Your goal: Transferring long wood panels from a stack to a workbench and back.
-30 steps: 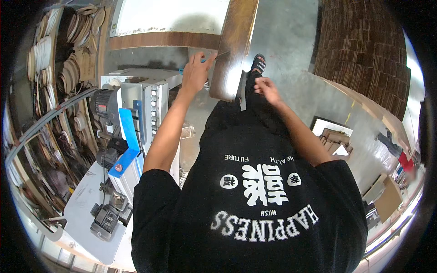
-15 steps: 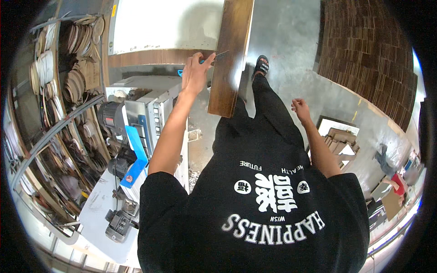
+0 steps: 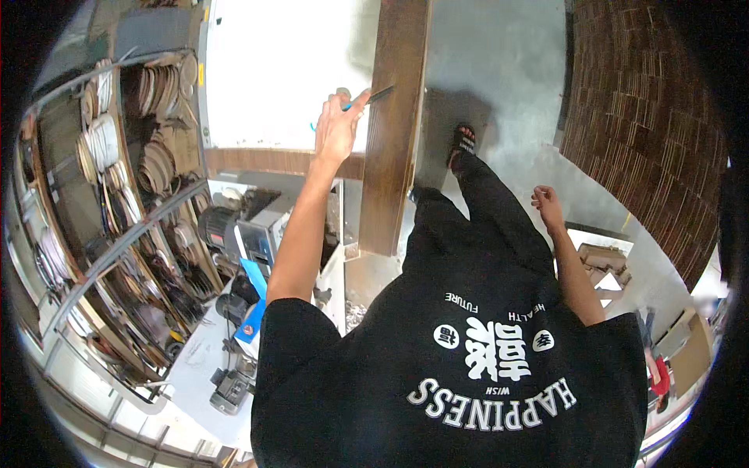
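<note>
The grey floor [image 3: 523,62] is brightly lit. Coils [image 3: 102,139] crowd behind a metal rail [image 3: 148,222] at left; brown stacks [image 3: 640,140] line the right side.

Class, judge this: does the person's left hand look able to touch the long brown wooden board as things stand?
Probably yes: the left hand, holding a slim dark tool with a blue handle, appears close beside the long brown wooden board, and nothing else visible stands between them.

Got a white worktop [image 3: 289,70] here, brown strip [image 3: 285,161] along the near edge, long brown board [image 3: 394,132] lying down the right side and poking out past that edge. Grey floor [image 3: 499,78] alongside, with a sandalled foot [image 3: 463,143] on it.
</note>
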{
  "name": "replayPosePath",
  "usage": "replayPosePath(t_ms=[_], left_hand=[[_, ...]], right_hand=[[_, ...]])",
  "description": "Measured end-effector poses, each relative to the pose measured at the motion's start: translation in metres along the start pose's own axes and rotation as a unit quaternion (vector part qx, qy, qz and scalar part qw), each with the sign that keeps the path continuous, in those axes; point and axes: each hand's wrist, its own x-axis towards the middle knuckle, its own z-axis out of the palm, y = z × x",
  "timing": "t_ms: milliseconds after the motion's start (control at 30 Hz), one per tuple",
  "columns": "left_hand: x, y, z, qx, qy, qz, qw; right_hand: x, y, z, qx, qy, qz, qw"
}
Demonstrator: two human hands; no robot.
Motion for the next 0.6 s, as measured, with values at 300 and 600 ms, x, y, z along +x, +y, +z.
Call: replayPosePath(t_ms=[300,600], left_hand=[[0.103,0.010,-0.006,-0.022,0.019,-0.026,0.999],[0.209,0.016,-0.026,-0.024,0.005,-0.021,0.999]], right_hand=[[0.055,-0.059,-0.078,0.112,0.070,-0.042,0.990],[0.084,-0.057,-0.090,0.124,0.096,-0.034,0.987]])
